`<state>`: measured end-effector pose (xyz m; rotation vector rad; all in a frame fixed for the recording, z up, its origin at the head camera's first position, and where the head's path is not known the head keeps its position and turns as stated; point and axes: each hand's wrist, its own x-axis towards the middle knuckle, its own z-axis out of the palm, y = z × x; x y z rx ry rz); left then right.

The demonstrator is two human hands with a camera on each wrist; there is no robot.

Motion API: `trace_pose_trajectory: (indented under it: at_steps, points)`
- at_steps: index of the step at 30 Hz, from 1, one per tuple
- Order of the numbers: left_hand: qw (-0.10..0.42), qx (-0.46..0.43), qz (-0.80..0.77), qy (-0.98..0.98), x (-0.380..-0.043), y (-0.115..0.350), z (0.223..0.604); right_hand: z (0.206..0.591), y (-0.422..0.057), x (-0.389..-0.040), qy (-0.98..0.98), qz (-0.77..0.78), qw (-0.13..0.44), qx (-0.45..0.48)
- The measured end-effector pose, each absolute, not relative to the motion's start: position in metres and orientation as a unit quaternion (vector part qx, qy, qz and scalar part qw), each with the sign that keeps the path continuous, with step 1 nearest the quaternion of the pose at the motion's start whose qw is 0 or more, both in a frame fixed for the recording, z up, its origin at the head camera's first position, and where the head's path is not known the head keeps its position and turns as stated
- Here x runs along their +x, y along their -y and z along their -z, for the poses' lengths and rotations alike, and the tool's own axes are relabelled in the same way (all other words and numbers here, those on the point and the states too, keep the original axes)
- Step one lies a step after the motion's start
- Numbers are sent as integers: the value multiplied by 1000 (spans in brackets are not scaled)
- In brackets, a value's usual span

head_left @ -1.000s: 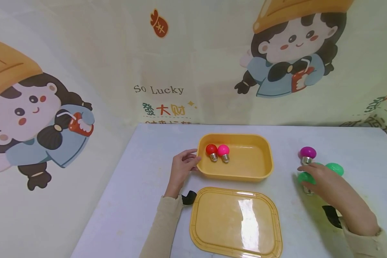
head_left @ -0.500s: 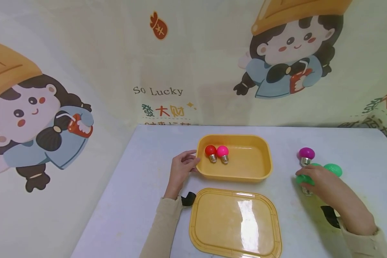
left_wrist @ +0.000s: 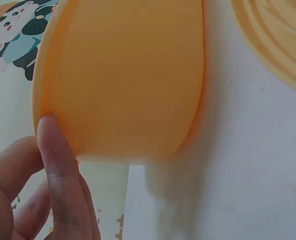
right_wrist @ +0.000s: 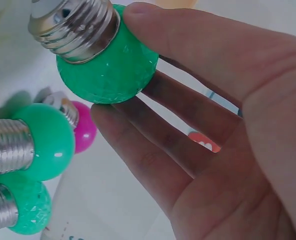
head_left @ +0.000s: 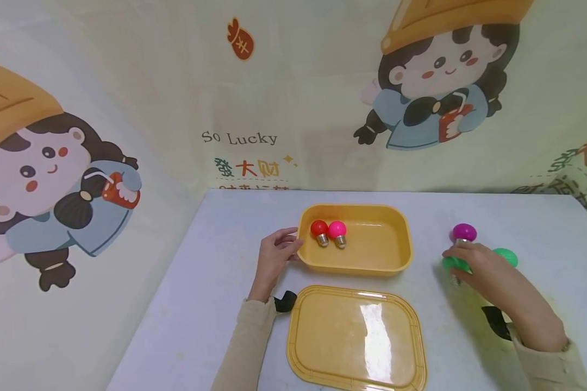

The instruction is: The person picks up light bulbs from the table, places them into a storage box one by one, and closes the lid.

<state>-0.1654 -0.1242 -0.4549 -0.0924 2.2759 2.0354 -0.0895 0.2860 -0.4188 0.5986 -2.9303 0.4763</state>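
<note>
My right hand (head_left: 484,269) pinches a green faceted light bulb (right_wrist: 107,70) between thumb and fingers, its silver screw base pointing away from the palm. Beside it on the table are a purple bulb (head_left: 464,232) and a green bulb (head_left: 506,257); the right wrist view shows a smooth green bulb (right_wrist: 47,142) and another faceted green bulb (right_wrist: 30,205). At the left end of the yellow box (head_left: 372,252), my left hand (head_left: 275,255) holds the rim with thumb and fingers. Inside the box lie a red bulb (head_left: 319,228) and a pink bulb (head_left: 337,229), side by side.
A yellow lid (head_left: 342,336) lies flat in front of the box, close to the left sleeve. The white table (head_left: 215,260) runs back to a cloth backdrop (head_left: 323,81) printed with cartoon figures.
My right hand has shifted a little to the left with the green bulb, away from the other bulbs. My left hand stays at the box's end.
</note>
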Motion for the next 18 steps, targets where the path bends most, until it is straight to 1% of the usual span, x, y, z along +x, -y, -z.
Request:
trace_pose_trajectory:
  at_steps: [8, 13, 18]
  points:
    - [45, -28, -666, -744, -165, 125, 456, 407, -278, -90, 973, -160, 29, 164]
    - [44, -30, -665, -745, -165, 124, 455, 401, -273, -89, 972, -158, 45, 169]
    - [38, -28, -663, -747, -165, 124, 454, 397, -269, -90, 967, -158, 75, 185]
